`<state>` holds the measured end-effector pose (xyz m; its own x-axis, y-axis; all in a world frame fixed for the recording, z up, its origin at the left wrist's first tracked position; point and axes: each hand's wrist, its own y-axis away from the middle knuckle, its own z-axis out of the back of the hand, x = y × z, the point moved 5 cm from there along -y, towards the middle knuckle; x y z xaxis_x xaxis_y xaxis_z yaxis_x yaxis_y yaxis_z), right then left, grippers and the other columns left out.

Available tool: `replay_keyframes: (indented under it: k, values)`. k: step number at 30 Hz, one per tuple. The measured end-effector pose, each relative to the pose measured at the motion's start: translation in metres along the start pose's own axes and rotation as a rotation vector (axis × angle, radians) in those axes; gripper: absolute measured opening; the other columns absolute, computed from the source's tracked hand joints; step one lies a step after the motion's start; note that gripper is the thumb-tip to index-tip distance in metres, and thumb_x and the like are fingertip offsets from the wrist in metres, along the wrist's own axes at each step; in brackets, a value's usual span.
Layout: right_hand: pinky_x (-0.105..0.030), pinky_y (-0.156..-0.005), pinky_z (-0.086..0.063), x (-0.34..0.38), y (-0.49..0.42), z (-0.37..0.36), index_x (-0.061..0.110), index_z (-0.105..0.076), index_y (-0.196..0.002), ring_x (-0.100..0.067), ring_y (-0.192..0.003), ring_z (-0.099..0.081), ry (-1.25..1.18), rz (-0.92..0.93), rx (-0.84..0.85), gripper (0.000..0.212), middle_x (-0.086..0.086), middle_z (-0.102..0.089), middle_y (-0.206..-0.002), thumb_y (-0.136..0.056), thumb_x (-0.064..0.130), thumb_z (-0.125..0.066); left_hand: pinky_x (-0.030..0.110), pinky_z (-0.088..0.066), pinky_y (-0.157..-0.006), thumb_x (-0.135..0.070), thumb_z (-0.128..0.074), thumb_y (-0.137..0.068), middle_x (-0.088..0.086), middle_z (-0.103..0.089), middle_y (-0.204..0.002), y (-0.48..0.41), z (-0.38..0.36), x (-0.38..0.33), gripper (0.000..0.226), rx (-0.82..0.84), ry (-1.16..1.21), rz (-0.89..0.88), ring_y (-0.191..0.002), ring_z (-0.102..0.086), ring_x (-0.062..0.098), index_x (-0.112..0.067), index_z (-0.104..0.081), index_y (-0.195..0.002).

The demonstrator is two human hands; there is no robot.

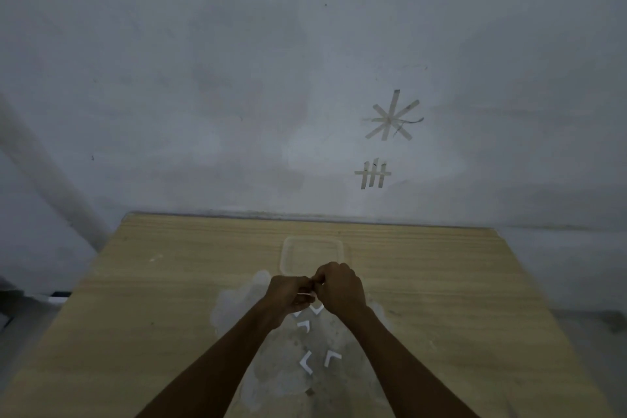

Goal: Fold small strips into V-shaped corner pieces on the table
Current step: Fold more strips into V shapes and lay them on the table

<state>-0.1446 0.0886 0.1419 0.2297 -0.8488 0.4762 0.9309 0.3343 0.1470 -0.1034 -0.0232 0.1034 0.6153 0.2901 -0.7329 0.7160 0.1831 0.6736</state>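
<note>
My left hand point(288, 293) and my right hand point(339, 287) meet above the middle of the wooden table point(135, 282). Both pinch a small white strip point(306, 294) between their fingertips; only a thin sliver of it shows. Several folded white V-shaped pieces lie on the table below my hands: one point(316, 309) just under my right hand, one point(303, 326) a little nearer, and two point(306, 361) point(331, 357) side by side closer to me. My forearms hide part of the tabletop.
A clear plastic container point(314, 248) sits on the table just beyond my hands, near the wall. A whitish worn patch point(237, 302) covers the table's middle. Tape marks point(393, 117) stick on the grey wall behind. The table's left edge drops to the floor.
</note>
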Motion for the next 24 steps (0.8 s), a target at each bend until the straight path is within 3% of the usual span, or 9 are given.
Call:
replay_keyframes:
  k: [5, 10, 19, 24]
  values:
    - [-0.03, -0.073, -0.054, 0.001, 0.0, 0.0, 0.022, -0.074, -0.096, -0.021, -0.09, -0.069, -0.014, -0.006, -0.021, 0.02, -0.002, -0.074, -0.098, -0.084, 0.02, -0.059, 0.03, -0.054, -0.069, -0.004, -0.061, -0.085, 0.015, -0.069, -0.081, -0.002, 0.002, 0.002, 0.01, -0.007, -0.008, -0.003, -0.073, -0.065, 0.026, 0.0, -0.068, -0.08]
    - [-0.028, -0.075, -0.053, -0.002, -0.001, 0.0, 0.024, -0.074, -0.095, -0.018, -0.092, -0.069, -0.054, -0.029, -0.036, 0.016, 0.001, -0.074, -0.099, -0.083, 0.022, -0.063, 0.033, -0.055, -0.074, -0.004, -0.061, -0.085, 0.018, -0.07, -0.089, -0.005, 0.003, 0.001, 0.017, -0.014, -0.05, -0.008, -0.077, -0.067, 0.027, 0.007, -0.069, -0.096]
    - [-0.033, -0.078, -0.056, -0.002, -0.009, -0.003, 0.023, -0.074, -0.087, -0.02, -0.094, -0.067, -0.076, -0.039, 0.012, 0.009, -0.002, -0.073, -0.098, -0.081, 0.02, -0.067, 0.03, -0.056, -0.073, -0.005, -0.059, -0.088, 0.021, -0.069, -0.102, -0.006, 0.007, -0.002, 0.021, 0.014, -0.061, 0.005, -0.085, -0.067, 0.029, 0.007, -0.066, -0.103]
    - [-0.032, -0.077, -0.055, -0.001, -0.014, -0.005, 0.023, -0.073, -0.086, -0.02, -0.093, -0.067, -0.099, -0.049, 0.038, 0.009, -0.002, -0.071, -0.1, -0.079, 0.019, -0.068, 0.025, -0.057, -0.073, -0.004, -0.061, -0.086, 0.011, -0.073, -0.086, -0.01, 0.01, -0.004, 0.017, 0.079, -0.129, -0.03, -0.079, -0.069, 0.021, 0.003, -0.07, -0.098]
